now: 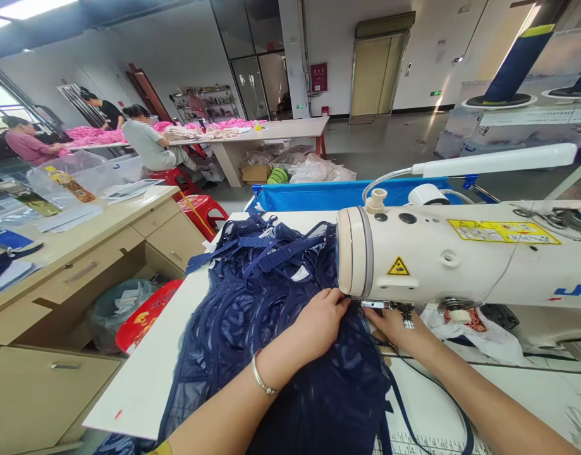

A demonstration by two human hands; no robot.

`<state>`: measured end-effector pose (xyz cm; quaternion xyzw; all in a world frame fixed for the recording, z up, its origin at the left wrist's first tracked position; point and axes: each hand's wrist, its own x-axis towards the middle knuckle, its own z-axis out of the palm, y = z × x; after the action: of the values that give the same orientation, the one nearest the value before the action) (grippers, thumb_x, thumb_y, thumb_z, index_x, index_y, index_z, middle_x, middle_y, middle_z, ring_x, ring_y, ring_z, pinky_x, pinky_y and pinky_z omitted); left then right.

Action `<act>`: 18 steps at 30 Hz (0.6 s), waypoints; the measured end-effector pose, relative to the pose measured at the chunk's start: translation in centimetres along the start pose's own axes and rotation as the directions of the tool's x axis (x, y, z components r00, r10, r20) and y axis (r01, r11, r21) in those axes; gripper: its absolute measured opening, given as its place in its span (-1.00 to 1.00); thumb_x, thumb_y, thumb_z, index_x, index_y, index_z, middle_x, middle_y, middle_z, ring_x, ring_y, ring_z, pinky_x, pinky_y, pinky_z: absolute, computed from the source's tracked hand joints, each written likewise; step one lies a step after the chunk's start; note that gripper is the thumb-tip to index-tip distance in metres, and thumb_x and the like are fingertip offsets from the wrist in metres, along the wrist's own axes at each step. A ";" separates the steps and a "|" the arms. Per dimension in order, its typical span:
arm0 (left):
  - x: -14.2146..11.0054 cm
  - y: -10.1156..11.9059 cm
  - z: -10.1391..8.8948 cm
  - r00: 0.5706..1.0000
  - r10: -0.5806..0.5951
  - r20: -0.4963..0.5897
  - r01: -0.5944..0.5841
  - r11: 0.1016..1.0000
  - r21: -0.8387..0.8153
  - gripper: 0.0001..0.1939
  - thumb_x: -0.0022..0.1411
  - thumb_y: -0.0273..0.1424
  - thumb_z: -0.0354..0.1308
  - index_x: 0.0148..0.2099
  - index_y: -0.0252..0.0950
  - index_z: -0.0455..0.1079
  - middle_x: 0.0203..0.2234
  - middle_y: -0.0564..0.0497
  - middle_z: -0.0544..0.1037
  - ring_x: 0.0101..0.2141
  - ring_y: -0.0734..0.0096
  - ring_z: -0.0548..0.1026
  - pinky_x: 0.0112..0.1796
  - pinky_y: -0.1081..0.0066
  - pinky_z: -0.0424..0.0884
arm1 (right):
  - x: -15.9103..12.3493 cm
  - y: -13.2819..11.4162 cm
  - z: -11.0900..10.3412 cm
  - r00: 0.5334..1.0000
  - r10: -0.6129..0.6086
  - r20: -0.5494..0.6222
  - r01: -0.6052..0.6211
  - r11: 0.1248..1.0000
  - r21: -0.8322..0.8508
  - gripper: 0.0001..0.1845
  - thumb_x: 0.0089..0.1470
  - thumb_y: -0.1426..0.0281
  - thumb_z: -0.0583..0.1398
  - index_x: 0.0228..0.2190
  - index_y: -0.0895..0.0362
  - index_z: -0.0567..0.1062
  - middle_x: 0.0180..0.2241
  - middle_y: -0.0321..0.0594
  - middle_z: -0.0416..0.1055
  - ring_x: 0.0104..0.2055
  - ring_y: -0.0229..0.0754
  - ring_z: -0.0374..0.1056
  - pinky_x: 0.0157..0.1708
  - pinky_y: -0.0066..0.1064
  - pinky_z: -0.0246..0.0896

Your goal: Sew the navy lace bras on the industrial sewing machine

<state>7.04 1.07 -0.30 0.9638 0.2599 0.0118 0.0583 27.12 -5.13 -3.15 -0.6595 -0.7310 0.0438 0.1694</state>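
Observation:
A heap of navy lace garments with straps (pixel 252 303) covers the left part of the white sewing table (pixel 129 392) and hangs over its front. My left hand (pixel 321 319) presses on the navy fabric just left of the sewing machine's (pixel 413 246) needle area, its fingers bent and pinched at the cloth. Under the machine head, my right hand (pixel 397 325) reaches in from the right, with its fingertips at the fabric edge and partly hidden. A narrow navy strap (pixel 442 392) loops down on the table beneath my right forearm.
To the left stands a wooden desk (pixel 95 253) with bottles and papers; a red tray (pixel 145 316) and a bagged bin sit below. A blue cloth bin (pixel 309 196) is behind the machine. Several people sit or stand at far tables with pink fabric (pixel 95 136).

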 end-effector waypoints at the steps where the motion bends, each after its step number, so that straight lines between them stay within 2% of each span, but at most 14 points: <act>1: 0.0 0.0 0.0 1.000 -0.005 -0.003 0.005 1.000 -0.004 -0.59 0.27 -0.59 -0.04 0.13 -0.41 0.37 -0.06 -0.18 0.46 -0.02 0.18 0.40 0.07 0.29 0.38 | -0.1 -0.1 -0.3 1.000 0.006 0.005 -0.006 1.000 0.013 -0.66 0.27 0.38 0.05 -0.10 0.06 0.60 -0.20 -0.09 0.60 -0.24 -0.03 0.53 0.03 -0.16 0.36; 6: -0.1 0.2 -0.1 1.000 -0.011 0.013 0.011 1.000 0.010 -0.61 0.29 -0.56 -0.03 0.12 -0.42 0.38 -0.12 -0.18 0.46 -0.05 0.17 0.41 0.04 0.27 0.40 | -0.3 -0.5 -0.9 0.999 0.021 0.029 -0.025 0.991 0.131 -0.64 0.28 0.39 0.02 -0.11 0.04 0.60 -0.26 -0.12 0.60 -0.17 -0.03 0.52 0.07 -0.13 0.34; 10: -0.2 0.3 -0.2 1.000 -0.024 0.017 0.024 1.000 0.007 -0.61 0.29 -0.57 -0.03 0.12 -0.40 0.38 -0.12 -0.17 0.46 -0.03 0.18 0.41 0.03 0.27 0.41 | -0.4 -0.1 -0.5 1.000 -0.014 0.001 0.014 0.988 0.157 -0.66 0.27 0.42 0.04 -0.18 0.05 0.61 -0.15 -0.13 0.59 -0.12 -0.06 0.51 0.10 -0.15 0.32; 15: -0.2 0.2 -0.2 1.000 -0.019 -0.005 0.019 1.000 -0.003 -0.62 0.28 -0.57 -0.04 0.12 -0.39 0.38 -0.11 -0.16 0.45 -0.03 0.18 0.41 0.02 0.25 0.42 | -0.3 1.1 1.1 0.996 -0.092 -0.012 0.092 0.988 0.126 -0.68 0.27 0.39 0.05 -0.13 0.07 0.60 -0.09 -0.11 0.57 -0.14 -0.06 0.53 0.01 -0.18 0.40; 18: -0.3 0.2 -0.1 1.000 -0.021 -0.012 0.021 1.000 -0.004 -0.63 0.29 -0.57 -0.03 0.10 -0.38 0.39 -0.13 -0.16 0.45 -0.04 0.18 0.42 0.01 0.27 0.42 | -0.3 1.4 2.4 0.990 -0.077 -0.117 0.090 0.990 0.111 -0.70 0.26 0.41 0.07 -0.17 0.05 0.60 -0.12 -0.16 0.58 -0.14 -0.06 0.53 0.01 -0.19 0.40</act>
<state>6.92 0.77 -0.22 0.9609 0.2701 0.0172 0.0586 27.78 -4.81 -5.88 -0.6188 -0.7435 0.0421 0.2500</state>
